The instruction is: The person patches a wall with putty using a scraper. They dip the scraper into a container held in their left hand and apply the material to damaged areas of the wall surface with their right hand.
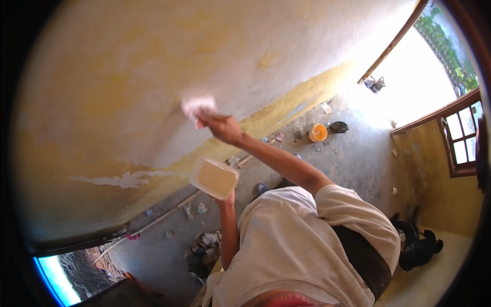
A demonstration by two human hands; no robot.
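My left hand (225,198) is closed on a rectangular whitish plastic tub (232,185) from its near side and below. The tub is tilted, showing a smooth cream-coloured inside or filling. Stretched up to the wall (138,77), my right hand (224,128) grips a broad, pale pinkish-white thing (198,106). Motion blurs it, so its kind is unclear; it is at or very near the wall. The wall is patchy yellow and white, with a ragged white patch (123,179) low on the left.
An orange bucket (317,133) and a dark bag (338,127) stand on the grey floor. A long pale pole (163,216) lies along the wall's foot among litter. Crumpled sacks (202,250) lie near my left arm. A doorway opens far right; a person in dark clothes (419,245) is at right.
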